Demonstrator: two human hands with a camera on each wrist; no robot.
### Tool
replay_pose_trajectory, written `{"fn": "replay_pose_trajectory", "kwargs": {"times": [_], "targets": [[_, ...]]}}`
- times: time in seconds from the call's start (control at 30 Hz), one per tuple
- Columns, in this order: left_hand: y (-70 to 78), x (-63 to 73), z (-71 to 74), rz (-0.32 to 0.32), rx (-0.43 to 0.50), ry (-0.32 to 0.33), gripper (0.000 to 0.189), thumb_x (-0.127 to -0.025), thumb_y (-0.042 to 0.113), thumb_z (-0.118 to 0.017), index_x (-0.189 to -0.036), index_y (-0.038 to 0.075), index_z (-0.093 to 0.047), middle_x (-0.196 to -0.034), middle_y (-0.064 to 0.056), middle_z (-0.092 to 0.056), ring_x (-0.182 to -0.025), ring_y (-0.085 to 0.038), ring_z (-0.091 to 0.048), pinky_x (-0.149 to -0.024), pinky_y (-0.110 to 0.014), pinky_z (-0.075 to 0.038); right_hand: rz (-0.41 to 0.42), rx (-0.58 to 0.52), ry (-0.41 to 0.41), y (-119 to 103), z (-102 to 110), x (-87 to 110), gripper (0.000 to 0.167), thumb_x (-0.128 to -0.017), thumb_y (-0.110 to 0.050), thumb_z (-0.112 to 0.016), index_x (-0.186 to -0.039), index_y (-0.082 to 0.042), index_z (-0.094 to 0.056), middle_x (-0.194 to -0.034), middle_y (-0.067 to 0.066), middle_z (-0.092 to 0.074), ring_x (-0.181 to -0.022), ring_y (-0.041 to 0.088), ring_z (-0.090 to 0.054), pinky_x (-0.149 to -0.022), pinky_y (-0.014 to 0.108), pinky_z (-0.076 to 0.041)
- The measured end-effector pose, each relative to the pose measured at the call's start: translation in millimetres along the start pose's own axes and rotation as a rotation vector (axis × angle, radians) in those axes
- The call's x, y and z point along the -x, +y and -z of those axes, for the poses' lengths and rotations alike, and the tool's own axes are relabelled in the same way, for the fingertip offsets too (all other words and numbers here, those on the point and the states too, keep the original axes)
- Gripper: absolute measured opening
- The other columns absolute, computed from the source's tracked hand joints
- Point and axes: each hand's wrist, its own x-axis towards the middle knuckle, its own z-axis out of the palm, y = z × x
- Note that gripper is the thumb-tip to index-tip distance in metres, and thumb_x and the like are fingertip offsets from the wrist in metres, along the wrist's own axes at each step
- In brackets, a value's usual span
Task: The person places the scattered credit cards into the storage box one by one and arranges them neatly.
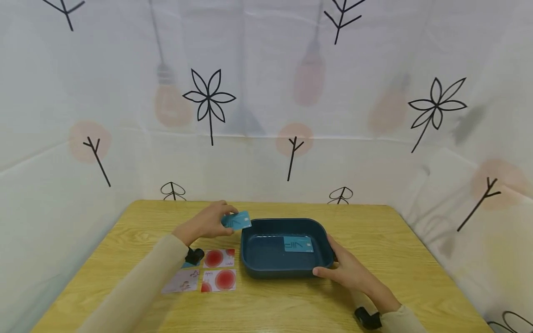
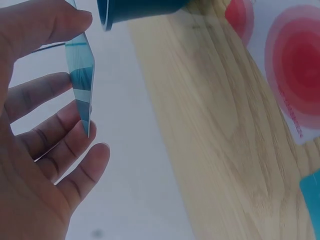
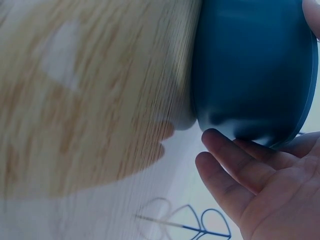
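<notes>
My left hand (image 1: pixel 212 221) pinches a teal chip card (image 1: pixel 238 221) between thumb and fingers, just off the left rim of a dark blue baking dish (image 1: pixel 287 274). In the left wrist view the held card (image 2: pixel 81 75) shows nearly edge-on, thumb on one side and fingertips on the other. A second teal card (image 1: pixel 298 244), with VIP-like lettering and a chip, lies flat inside the dish, towards its right. My right hand (image 1: pixel 350 270) grips the dish's front right corner, thumb at the front rim. Its fingers (image 3: pixel 240 160) rest along the outer wall in the right wrist view.
Left of the dish on the wooden table (image 1: pixel 283 310) lie two red-and-white cards (image 1: pixel 219 258), (image 1: pixel 219 280) and a pale pink card (image 1: pixel 182 281). A teal card (image 1: pixel 189 264) lies partly hidden behind my left wrist. A patterned white cloth (image 1: pixel 258 92) hangs around the table.
</notes>
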Motion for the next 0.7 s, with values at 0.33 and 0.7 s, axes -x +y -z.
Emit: {"fn": "replay_pose_trajectory", "kwargs": {"times": [0.33, 0.7], "targets": [[17.9, -9.4, -9.0, -0.036, -0.012, -0.025, 0.050, -0.079, 0.031, -0.077, -0.125, 0.018, -0.061, -0.110, -0.002, -0.054, -0.096, -0.018, -0.050, -0.085, -0.034, -0.046, -0.010, 0.018, 0.000, -1, 1, -0.7, 0.111, -0.080, -0.051, -0.072, -0.153, -0.003, -0.004, -0.154, 0.024, -0.016, -0.131, 0.038, -0.039, -0.103, 0.057, -0.031], [29.3, -17.9, -20.0, -0.087, -0.047, -0.062, 0.051, -0.080, 0.033, -0.076, -0.126, 0.019, -0.060, -0.111, -0.001, -0.053, -0.094, -0.015, -0.049, -0.084, -0.034, -0.046, 0.026, -0.013, 0.002, 0, 0, 0.0, 0.109, -0.081, -0.047, -0.073, -0.153, -0.004, -0.004, -0.154, 0.024, -0.016, -0.132, 0.038, -0.038, -0.103, 0.057, -0.030]]}}
